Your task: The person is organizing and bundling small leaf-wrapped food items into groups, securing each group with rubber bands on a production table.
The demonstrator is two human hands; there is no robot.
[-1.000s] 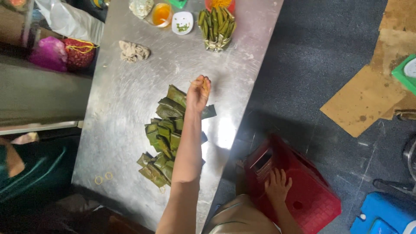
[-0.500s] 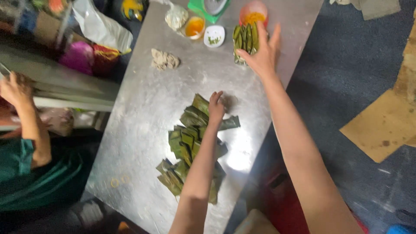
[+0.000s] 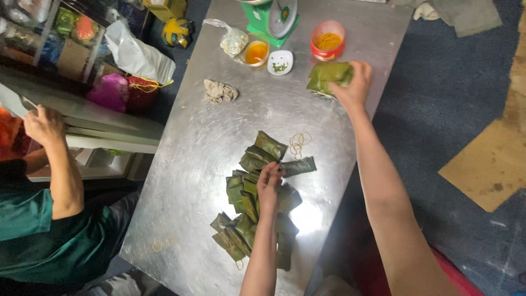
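Closed now around the green leaf-wrapped bundle (image 3: pixel 327 77) at the far edge of the counter (image 3: pixel 181 181), where half a second ago spread open just above it: right hand (image 3: pixel 355 83), fingers wrapped over the bundle's right end, a full grip. Left hand (image 3: pixel 269 183) unmoved, pressed flat on the heap of folded leaf packets (image 3: pixel 253 197) mid-counter, fingers curled over the top packets, holding none clear of the heap as far as can be told.

Risks, judged from this: bundle caught by one end only, so likely to sag or fan open if lifted fast. Red tub of yellow filling (image 3: pixel 327 40), small white dish (image 3: pixel 280 61) and orange sauce cup (image 3: pixel 256 53) close beside the bundle; easily knocked by a sideways sweep. Green weighing scale (image 3: pixel 271 19) just behind them. Loose rubber bands (image 3: pixel 299 142) lying near the heap, apt to be dragged off unnoticed. Another person's hand (image 3: pixel 43 125) at the left shelf, well apart.
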